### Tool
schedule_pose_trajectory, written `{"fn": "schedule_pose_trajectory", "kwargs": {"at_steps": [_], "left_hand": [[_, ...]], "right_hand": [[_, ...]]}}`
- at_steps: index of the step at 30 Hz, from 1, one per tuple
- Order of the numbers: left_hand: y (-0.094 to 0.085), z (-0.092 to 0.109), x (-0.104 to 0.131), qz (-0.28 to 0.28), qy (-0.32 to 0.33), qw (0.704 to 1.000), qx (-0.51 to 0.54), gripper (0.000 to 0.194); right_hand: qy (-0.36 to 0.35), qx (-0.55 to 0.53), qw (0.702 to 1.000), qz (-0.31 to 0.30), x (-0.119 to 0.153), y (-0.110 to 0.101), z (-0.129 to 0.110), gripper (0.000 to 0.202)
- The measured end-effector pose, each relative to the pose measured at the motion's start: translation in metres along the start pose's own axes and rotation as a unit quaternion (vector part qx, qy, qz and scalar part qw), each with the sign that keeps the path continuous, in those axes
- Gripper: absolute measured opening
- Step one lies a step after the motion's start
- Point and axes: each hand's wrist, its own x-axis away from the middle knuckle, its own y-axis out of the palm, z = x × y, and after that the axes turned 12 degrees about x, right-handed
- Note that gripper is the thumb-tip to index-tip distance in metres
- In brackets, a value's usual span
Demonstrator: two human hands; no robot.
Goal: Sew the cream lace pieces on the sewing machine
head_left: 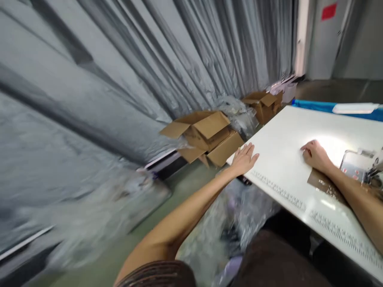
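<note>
My left hand [243,160] lies flat on the near-left corner of a white table [278,139], fingers stretched out and nothing in them. On the tabletop to its right rests my right hand [314,154], its fingers curled in and no object visible in them. A sewing machine [354,165], with a shiny metal plate, is beside my right forearm and cut off by the view's edge. Partly under that forearm is a glossy brown patch [321,183] on the table. A printed ruler scale [278,190] runs along the near edge.
Open cardboard boxes [206,133] stand on the floor left of the table, with clear plastic bags [239,113] behind. More plastic [221,227] hangs or lies below the table edge. A grey curtain [134,75] covers the left side. Blue material [317,105] borders the table's far side.
</note>
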Motion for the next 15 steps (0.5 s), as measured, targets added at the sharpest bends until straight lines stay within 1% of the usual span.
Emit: {"fn": "schedule_pose_trajectory", "kwargs": {"at_steps": [1, 3, 5, 6, 8, 9, 11, 13, 15], "left_hand": [[-0.004, -0.005, 0.028, -0.006, -0.004, 1.0, 0.001, 0.053], [-0.008, -0.013, 0.081, -0.011, -0.013, 1.0, 0.024, 0.059], [-0.002, -0.024, 0.129, -0.002, -0.05, 0.994, 0.093, 0.061], [0.005, -0.03, 0.151, 0.008, -0.082, 0.988, 0.134, 0.058], [0.027, -0.043, 0.192, 0.037, -0.168, 0.966, 0.191, 0.05], [0.041, -0.05, 0.21, 0.051, -0.206, 0.956, 0.201, 0.049], [0.072, -0.062, 0.244, 0.078, -0.279, 0.933, 0.212, 0.055], [0.104, -0.071, 0.271, 0.099, -0.346, 0.905, 0.227, 0.064], [0.134, -0.078, 0.29, 0.111, -0.398, 0.877, 0.247, 0.075]], "right_hand": [[-0.017, 0.02, 1.0, -0.015, 0.001, 0.002, 0.0, 0.005], [-0.046, 0.057, 0.997, -0.036, 0.002, 0.006, 0.002, 0.007], [-0.062, 0.093, 0.993, -0.045, 0.003, 0.009, 0.005, 0.013], [-0.066, 0.11, 0.991, -0.046, 0.005, 0.01, 0.005, 0.016], [-0.073, 0.14, 0.987, -0.041, 0.01, 0.014, 0.0, 0.024], [-0.076, 0.151, 0.985, -0.038, 0.014, 0.018, -0.004, 0.03], [-0.093, 0.177, 0.979, -0.041, 0.025, 0.027, -0.017, 0.043], [-0.144, 0.21, 0.965, -0.065, 0.038, 0.038, -0.033, 0.058], [-0.222, 0.245, 0.938, -0.109, 0.051, 0.048, -0.048, 0.07]]}}
